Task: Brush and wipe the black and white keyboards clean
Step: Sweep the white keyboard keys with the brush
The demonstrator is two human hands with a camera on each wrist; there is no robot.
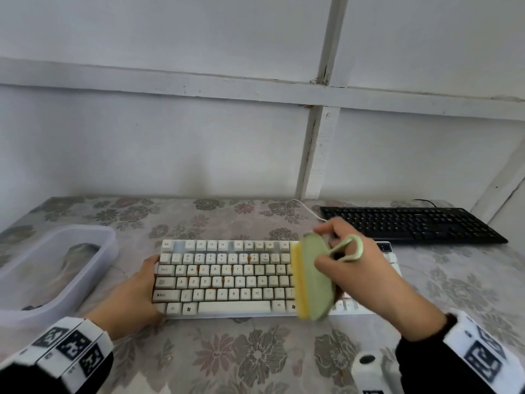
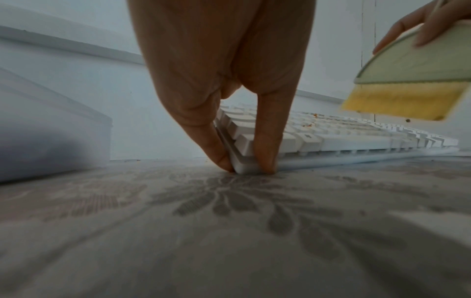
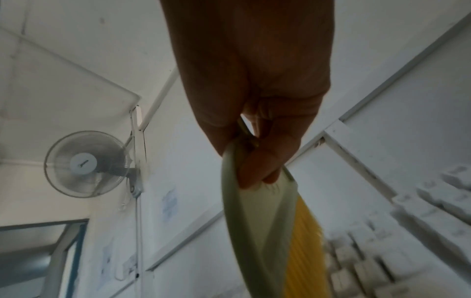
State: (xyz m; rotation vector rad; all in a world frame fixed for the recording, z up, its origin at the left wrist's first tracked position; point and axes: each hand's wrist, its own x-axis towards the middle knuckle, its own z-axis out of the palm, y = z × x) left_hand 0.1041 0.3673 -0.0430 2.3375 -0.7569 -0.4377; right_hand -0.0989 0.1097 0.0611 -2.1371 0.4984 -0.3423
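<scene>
A white keyboard (image 1: 224,277) with brown stains between its keys lies in the middle of the table. My left hand (image 1: 136,291) holds its left end, thumb and fingers (image 2: 265,141) pinching the near left corner (image 2: 244,161). My right hand (image 1: 355,268) grips a green brush (image 1: 315,280) with yellow bristles (image 1: 298,280) turned left. The brush hangs just above the keyboard's right part, bristles (image 2: 397,100) clear of the keys in the left wrist view. The brush (image 3: 257,221) fills the right wrist view. A black keyboard (image 1: 412,223) lies at the back right.
A translucent plastic tub (image 1: 56,265) stands left of the white keyboard, close to my left hand. A white object (image 1: 369,371) sits at the table's near edge under my right forearm. The wall runs along the table's back, and a fan (image 3: 86,163) hangs on it.
</scene>
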